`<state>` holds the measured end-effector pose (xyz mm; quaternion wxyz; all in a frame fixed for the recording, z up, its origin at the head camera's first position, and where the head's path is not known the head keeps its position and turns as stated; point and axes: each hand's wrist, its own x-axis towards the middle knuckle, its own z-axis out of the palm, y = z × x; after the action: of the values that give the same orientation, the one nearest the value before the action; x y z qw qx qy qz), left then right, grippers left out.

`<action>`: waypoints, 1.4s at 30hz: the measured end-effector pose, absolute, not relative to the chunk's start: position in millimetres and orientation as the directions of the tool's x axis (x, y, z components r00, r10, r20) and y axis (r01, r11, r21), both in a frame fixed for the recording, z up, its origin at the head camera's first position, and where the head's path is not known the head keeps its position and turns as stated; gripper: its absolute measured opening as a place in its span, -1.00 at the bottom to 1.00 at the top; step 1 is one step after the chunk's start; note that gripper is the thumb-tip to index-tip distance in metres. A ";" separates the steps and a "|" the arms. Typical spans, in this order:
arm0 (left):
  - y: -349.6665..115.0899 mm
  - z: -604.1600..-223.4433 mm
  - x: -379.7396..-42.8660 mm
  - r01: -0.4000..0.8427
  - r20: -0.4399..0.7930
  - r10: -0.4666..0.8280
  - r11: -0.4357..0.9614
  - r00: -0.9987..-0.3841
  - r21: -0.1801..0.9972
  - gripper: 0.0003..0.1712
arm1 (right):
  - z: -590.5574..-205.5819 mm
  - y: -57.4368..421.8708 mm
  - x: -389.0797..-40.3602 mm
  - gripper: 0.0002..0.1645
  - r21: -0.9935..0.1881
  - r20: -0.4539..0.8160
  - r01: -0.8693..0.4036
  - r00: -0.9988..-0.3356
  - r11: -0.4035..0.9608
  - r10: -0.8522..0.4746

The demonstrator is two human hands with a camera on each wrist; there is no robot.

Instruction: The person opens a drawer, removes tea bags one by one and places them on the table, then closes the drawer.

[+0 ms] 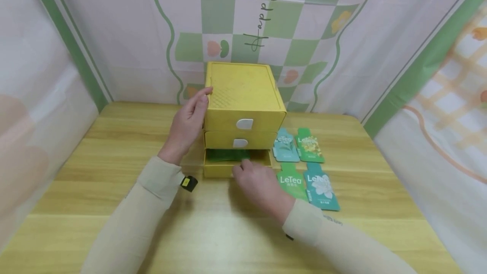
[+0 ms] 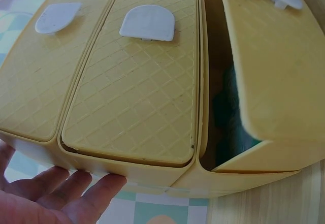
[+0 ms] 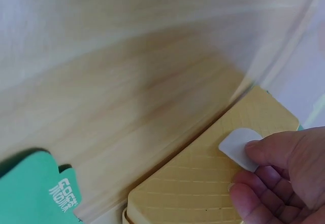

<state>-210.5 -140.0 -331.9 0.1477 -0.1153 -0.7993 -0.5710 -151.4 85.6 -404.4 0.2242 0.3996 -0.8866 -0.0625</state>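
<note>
A yellow three-drawer box [image 1: 243,86] stands on the table. Its bottom drawer [image 1: 217,171] is pulled partly out, and a green packet [image 1: 227,154] lies inside. My right hand [image 1: 262,185] pinches the white handle [image 3: 237,145] of that drawer between thumb and fingers. Against the box's left side rests my left hand [image 1: 188,117], its fingers extended along the wall. The upper two drawers, with a white tab [image 2: 148,23] on the middle one, are pushed in. Most of the packet is hidden by the drawer front in the left wrist view.
Right of the box lie several LeTea packets: a light blue one [image 1: 286,149], a green one with flowers [image 1: 310,147], a light green one [image 1: 291,176] partly behind my right hand, and a teal one [image 1: 322,189]. A patterned cloth [image 1: 217,16] hangs behind the wooden table [image 1: 125,147].
</note>
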 end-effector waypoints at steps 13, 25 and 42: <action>-139.9 -332.6 -211.9 0.351 0.368 0.008 0.321 -0.930 0.880 -0.35 | -405.9 88.0 -136.4 -0.86 0.261 0.357 -0.694 -0.577 0.672 -0.735; -138.9 -331.9 -210.9 0.345 0.363 0.002 0.321 -0.932 0.882 -0.35 | -402.8 90.5 -120.7 -0.90 0.267 0.295 -0.694 -0.601 0.669 -0.742; -140.3 -333.5 -211.8 0.333 0.345 0.018 0.316 -0.938 0.888 -0.35 | -405.8 93.5 -100.5 -0.77 0.270 0.363 -0.708 -0.553 0.653 -0.750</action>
<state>-211.8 -140.3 -333.5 0.1371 -0.1096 -0.7995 -0.5744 -100.5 93.5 -405.8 0.2282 0.4142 -0.8799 -0.0462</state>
